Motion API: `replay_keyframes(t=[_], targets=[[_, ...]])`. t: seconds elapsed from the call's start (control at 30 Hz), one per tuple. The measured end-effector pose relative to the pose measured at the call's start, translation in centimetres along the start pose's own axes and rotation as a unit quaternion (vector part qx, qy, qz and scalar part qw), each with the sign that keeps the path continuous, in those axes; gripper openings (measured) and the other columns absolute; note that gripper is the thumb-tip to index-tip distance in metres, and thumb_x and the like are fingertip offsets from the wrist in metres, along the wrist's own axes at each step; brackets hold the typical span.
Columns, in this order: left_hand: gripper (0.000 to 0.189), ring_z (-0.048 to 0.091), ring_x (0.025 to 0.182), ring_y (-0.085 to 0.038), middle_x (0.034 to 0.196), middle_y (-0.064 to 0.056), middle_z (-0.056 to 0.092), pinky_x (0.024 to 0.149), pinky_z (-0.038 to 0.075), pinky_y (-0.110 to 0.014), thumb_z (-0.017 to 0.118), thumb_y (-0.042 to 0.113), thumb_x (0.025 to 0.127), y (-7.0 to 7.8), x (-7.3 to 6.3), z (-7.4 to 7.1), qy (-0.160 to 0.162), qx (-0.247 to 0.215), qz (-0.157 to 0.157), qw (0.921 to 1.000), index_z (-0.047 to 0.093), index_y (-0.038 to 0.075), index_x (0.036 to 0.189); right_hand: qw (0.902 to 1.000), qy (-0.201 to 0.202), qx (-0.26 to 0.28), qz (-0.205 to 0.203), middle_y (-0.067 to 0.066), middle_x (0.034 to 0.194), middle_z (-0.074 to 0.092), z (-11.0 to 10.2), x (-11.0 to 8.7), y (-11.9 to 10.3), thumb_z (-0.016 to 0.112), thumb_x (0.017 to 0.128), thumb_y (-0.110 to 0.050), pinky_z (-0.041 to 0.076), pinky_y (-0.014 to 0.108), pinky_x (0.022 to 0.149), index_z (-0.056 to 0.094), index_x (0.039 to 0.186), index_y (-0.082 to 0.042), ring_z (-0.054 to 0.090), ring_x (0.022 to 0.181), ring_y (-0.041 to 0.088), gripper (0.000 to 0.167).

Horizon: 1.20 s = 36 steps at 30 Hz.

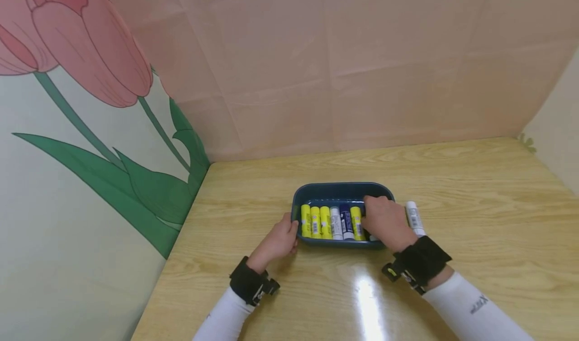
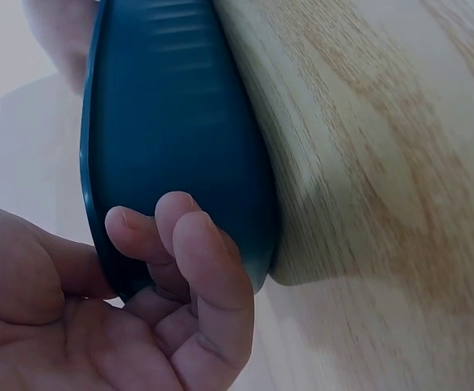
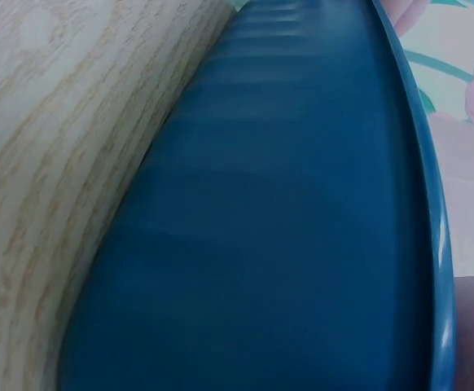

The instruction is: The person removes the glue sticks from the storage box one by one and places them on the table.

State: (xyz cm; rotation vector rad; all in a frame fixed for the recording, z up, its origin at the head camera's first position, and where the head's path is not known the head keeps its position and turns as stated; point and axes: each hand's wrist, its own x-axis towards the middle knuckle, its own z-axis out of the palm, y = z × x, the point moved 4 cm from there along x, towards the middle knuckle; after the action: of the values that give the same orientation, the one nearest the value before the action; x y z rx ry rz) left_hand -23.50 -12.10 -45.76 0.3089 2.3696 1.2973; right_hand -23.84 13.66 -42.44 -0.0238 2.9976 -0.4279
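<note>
Six+ tubes point(image 1: 315, 223) lie in bin point(image 1: 334, 190) L hand point(image 1: 278, 238) grips; R hand point(image 1: 388, 223) hold unclear, prob. loading, next likely needs loose tube point(image 1: 413, 217).

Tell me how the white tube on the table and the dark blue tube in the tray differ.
Place: the white tube is outside the tray, on the table; the dark blue tube is inside it.
Colour: the first is mostly white; the second is mostly dark blue with a white end.
Company: the white tube is alone; the dark blue tube sits in a row.
Both are slim and carry print.
</note>
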Motion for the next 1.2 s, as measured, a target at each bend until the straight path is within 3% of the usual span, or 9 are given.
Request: replay_keyframes(t=[0.6,0.8,1.2], targets=[[0.034,0.054,0.059,-0.021,0.071,-0.005,0.055,0.055,0.048,-0.031,0.028,0.023,0.111,-0.1,0.2,0.1,-0.001,0.001,0.001,1.0,0.04,-0.001,0.133,0.9991,0.036,-0.007,-0.018,0.019,0.085,0.066,-0.5,0.0,0.4,0.067,0.086,-0.014,0.047,0.043,0.05,0.063,0.103,0.003,0.059,0.069,0.027,0.024],[0.034,0.054,0.058,-0.02,0.071,-0.005,0.054,0.054,0.048,-0.031,0.028,0.022,0.111,-0.2,0.2,0.1,0.001,0.003,0.004,1.0,0.04,-0.001,0.132,0.9986,0.045,0.0,-0.027,0.023,0.092,0.067,-0.9,-0.2,0.4,0.067,0.086,-0.015,0.049,0.045,0.052,0.063,0.111,0.004,0.062,0.074,0.031,0.032],[0.035,0.055,0.059,-0.02,0.073,-0.006,0.055,0.055,0.05,-0.031,0.028,0.022,0.111,-0.4,0.2,-0.1,-0.001,-0.005,-0.004,1.0,0.039,-0.001,0.134,0.9997,0.021,0.01,-0.003,0.031,0.11,0.065,-1.8,-0.5,0.4,0.071,0.088,-0.023,0.05,0.043,0.052,0.058,0.128,0.004,0.063,0.079,0.034,0.049]])
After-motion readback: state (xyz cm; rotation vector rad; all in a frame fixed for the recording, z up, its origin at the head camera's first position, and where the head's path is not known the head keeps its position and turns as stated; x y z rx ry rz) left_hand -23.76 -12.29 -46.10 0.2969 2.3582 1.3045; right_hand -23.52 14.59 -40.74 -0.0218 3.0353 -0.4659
